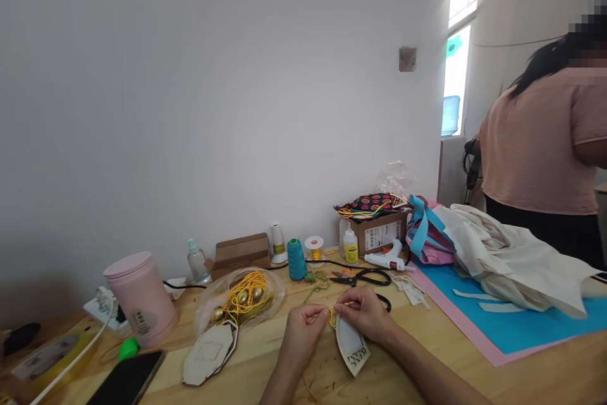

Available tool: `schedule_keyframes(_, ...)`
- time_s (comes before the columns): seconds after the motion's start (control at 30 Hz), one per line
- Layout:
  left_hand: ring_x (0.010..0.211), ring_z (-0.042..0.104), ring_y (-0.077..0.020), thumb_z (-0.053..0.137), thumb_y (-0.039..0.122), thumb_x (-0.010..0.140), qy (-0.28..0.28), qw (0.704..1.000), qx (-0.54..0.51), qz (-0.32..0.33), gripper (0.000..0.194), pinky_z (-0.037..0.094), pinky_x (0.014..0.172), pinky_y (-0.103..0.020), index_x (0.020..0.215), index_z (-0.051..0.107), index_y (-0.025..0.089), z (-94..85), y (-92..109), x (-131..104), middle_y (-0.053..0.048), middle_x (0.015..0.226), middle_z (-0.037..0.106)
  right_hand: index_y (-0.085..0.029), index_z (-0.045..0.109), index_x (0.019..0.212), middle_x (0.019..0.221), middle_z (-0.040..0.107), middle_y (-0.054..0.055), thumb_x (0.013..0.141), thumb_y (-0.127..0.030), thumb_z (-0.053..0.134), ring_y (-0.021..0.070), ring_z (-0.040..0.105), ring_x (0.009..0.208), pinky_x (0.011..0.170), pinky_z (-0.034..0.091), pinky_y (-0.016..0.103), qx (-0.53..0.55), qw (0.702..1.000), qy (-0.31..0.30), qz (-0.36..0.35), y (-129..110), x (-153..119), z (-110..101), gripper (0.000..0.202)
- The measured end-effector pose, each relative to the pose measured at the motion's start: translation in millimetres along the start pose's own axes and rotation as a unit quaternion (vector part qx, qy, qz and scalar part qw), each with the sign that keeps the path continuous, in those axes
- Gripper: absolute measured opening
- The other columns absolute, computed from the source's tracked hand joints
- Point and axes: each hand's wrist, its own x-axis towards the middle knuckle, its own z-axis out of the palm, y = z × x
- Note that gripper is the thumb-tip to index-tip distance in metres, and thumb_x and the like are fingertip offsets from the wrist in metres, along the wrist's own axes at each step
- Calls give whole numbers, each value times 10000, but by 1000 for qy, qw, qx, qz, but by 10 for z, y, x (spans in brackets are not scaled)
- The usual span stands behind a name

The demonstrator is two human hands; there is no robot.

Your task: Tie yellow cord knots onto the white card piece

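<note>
My left hand pinches a yellow cord near the front middle of the wooden table. Close beside it on the right, my right hand is closed on the cord and the top of a pale fan-shaped piece. That piece hangs downward and has a dark cut-out pattern at its wide lower end. The fingertips of both hands nearly meet at the cord; the exact knot or loop is too small to tell. Black-handled scissors lie just behind my right hand, with another black handle partly hidden by it.
Left are a pink canister, a phone, pale octagonal pieces and a bag of yellow cords. Behind stand a teal thread cone, glue bottle and glue gun. Right lies white fabric; a person stands beyond.
</note>
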Motion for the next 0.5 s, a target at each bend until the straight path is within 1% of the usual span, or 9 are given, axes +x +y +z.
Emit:
schedule_keyframes(0.17, 634, 591, -201, 555, 288, 636, -12, 1000, -2, 2, 225, 440, 573, -256, 679, 679, 106, 6, 35, -18, -79, 694, 686, -143, 623, 633, 643, 620, 32, 665, -271, 506, 143, 553, 608, 519, 427, 203, -12, 1000, 7, -12, -16, -4, -14, 177)
schedule_keyframes(0.33, 616, 582, -192, 542, 305, 649, -27, 999, 9, 16, 240, 429, 551, -245, 697, 684, 117, 19, 46, -26, -61, 679, 685, -143, 626, 640, 641, 622, 37, 678, -261, 490, 142, 549, 600, 516, 417, 204, -16, 999, 26, -23, -12, 12, -15, 184)
schedule_keyframes(0.5, 604, 561, -183, 541, 303, 649, -17, 999, 26, 34, 235, 413, 554, -238, 681, 682, 118, 0, 18, -26, -38, 624, 670, -154, 628, 637, 638, 620, 28, 680, -269, 488, 139, 539, 595, 508, 393, 202, -35, 999, 24, -23, 6, 16, -22, 186)
